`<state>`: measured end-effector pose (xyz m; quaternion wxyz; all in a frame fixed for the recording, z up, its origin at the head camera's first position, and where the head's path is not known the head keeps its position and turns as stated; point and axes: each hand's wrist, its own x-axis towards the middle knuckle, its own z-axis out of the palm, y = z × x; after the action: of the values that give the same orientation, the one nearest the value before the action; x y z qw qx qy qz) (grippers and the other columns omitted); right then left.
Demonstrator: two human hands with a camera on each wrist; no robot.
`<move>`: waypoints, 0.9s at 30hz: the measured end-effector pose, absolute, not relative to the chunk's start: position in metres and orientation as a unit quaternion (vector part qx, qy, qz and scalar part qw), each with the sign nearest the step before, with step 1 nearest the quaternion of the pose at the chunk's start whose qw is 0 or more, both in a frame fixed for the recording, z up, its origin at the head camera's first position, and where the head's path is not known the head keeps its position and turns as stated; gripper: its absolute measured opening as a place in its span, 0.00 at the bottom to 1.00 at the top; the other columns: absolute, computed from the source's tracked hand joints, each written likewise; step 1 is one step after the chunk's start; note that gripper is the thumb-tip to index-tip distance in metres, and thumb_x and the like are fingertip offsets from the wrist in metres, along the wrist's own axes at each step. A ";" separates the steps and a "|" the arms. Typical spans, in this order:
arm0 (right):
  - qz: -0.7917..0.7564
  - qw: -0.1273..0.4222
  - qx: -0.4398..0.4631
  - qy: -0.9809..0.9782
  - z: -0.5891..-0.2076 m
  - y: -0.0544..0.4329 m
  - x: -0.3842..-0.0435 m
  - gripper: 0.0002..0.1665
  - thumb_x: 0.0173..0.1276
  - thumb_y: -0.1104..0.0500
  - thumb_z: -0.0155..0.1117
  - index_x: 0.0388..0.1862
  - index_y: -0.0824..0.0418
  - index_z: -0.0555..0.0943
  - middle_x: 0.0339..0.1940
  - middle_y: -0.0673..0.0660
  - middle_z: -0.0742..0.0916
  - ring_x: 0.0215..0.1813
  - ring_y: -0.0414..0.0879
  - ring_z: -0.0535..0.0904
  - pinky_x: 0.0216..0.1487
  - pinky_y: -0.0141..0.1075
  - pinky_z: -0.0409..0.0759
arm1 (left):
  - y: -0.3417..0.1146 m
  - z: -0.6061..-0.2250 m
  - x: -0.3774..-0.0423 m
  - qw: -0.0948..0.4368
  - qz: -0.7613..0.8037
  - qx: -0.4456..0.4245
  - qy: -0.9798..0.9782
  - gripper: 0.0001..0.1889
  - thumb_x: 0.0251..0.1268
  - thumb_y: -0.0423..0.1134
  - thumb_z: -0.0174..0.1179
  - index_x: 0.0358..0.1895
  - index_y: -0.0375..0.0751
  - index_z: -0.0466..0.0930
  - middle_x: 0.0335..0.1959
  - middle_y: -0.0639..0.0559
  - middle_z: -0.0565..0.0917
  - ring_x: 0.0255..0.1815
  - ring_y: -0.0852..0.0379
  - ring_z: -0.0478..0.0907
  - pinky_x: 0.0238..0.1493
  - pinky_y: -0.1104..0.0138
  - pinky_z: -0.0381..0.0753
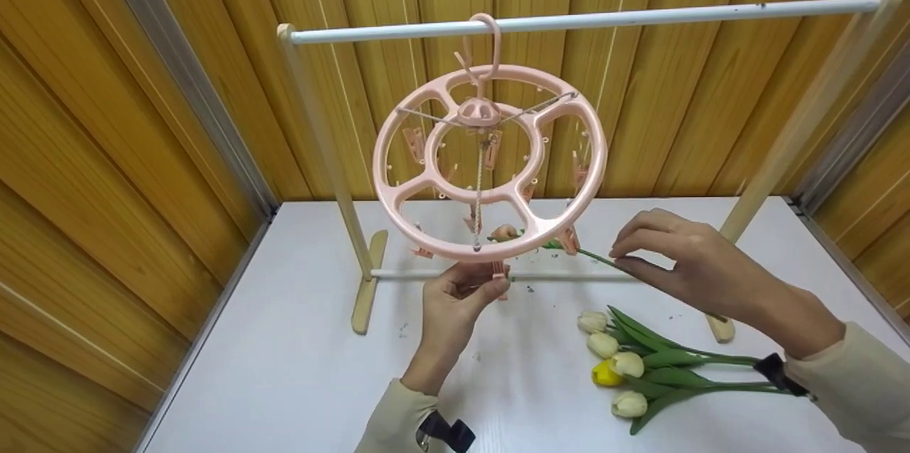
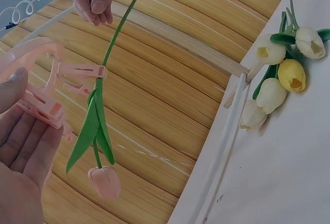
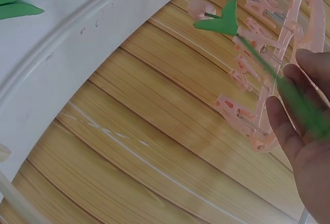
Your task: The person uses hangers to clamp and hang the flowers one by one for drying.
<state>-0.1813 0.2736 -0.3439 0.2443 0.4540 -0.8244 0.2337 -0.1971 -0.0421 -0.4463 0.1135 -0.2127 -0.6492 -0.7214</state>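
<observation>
A round pink clip hanger (image 1: 398,208) hangs by its hook from a white rail. At its near rim my left hand (image 1: 455,311) pinches a pink clothespin (image 2: 44,105) between thumb and fingers. Another pink clothespin (image 2: 81,70) grips the green stem of a pink tulip (image 2: 104,182), whose bloom points downward in the left wrist view. My right hand (image 1: 682,261) is beside the free end of that stem. Its fingers are loosely bent, and in the right wrist view the stem (image 3: 260,61) crosses in front of the palm.
White tulips (image 1: 603,345) and a yellow tulip (image 1: 606,372) lie on the white table (image 1: 284,368) below my right hand. The rail (image 1: 675,17) stands on wooden posts (image 1: 803,119). More clothespins (image 3: 233,113) dangle around the hanger. Wood-patterned panels (image 1: 178,83) enclose the table.
</observation>
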 end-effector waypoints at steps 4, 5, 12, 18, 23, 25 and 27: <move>0.235 0.256 0.464 -0.815 -0.346 0.272 -0.180 0.04 0.75 0.57 0.73 0.43 0.57 0.89 0.43 0.49 0.88 0.43 0.45 0.85 0.50 0.19 0.81 | -0.042 -0.446 -0.196 0.116 -0.720 -0.210 -0.652 0.13 0.65 0.34 0.76 0.50 0.35 0.89 0.44 0.49 0.92 0.47 0.48 0.89 0.48 0.61 0.90; 0.235 0.260 0.469 -0.811 -0.346 0.271 -0.180 0.06 0.77 0.55 0.71 0.43 0.57 0.88 0.43 0.49 0.87 0.43 0.45 0.85 0.49 0.19 0.81 | -0.042 -0.446 -0.195 0.117 -0.720 -0.209 -0.651 0.13 0.65 0.34 0.76 0.50 0.35 0.89 0.44 0.49 0.92 0.47 0.48 0.89 0.48 0.61 0.90; 0.232 0.265 0.479 -0.804 -0.341 0.269 -0.177 0.20 0.84 0.45 0.56 0.42 0.55 0.88 0.42 0.49 0.87 0.42 0.43 0.84 0.45 0.20 0.82 | -0.040 -0.444 -0.194 0.116 -0.720 -0.205 -0.653 0.13 0.64 0.33 0.76 0.50 0.35 0.89 0.44 0.49 0.92 0.47 0.48 0.89 0.48 0.62 0.90; 0.223 0.267 0.476 -0.808 -0.338 0.269 -0.170 0.22 0.85 0.44 0.54 0.42 0.56 0.88 0.42 0.48 0.87 0.43 0.42 0.85 0.46 0.20 0.82 | -0.039 -0.445 -0.194 0.120 -0.719 -0.208 -0.652 0.13 0.63 0.33 0.77 0.49 0.36 0.89 0.43 0.49 0.92 0.45 0.48 0.89 0.47 0.61 0.90; 0.223 0.271 0.486 -0.800 -0.343 0.267 -0.163 0.20 0.85 0.46 0.56 0.43 0.56 0.89 0.42 0.47 0.88 0.42 0.43 0.84 0.44 0.21 0.82 | -0.037 -0.445 -0.194 0.123 -0.724 -0.213 -0.645 0.13 0.63 0.30 0.76 0.49 0.34 0.89 0.43 0.47 0.92 0.44 0.48 0.90 0.45 0.62 0.90; 0.224 0.266 0.491 -0.798 -0.346 0.268 -0.161 0.19 0.85 0.46 0.56 0.44 0.55 0.88 0.42 0.47 0.88 0.41 0.43 0.84 0.43 0.22 0.82 | -0.036 -0.445 -0.194 0.122 -0.726 -0.212 -0.643 0.13 0.63 0.30 0.76 0.50 0.34 0.89 0.43 0.47 0.92 0.44 0.47 0.90 0.45 0.62 0.90; 0.229 0.253 0.494 -0.800 -0.351 0.270 -0.159 0.19 0.84 0.46 0.56 0.45 0.56 0.88 0.42 0.47 0.88 0.41 0.44 0.85 0.44 0.22 0.82 | -0.036 -0.444 -0.193 0.120 -0.728 -0.211 -0.642 0.13 0.64 0.30 0.76 0.50 0.34 0.89 0.43 0.47 0.91 0.44 0.47 0.90 0.45 0.62 0.90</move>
<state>-0.1594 0.2702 -0.3512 0.2527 0.4940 -0.7998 0.2288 -0.1933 -0.0356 -0.4441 0.1199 -0.2106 -0.6417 -0.7277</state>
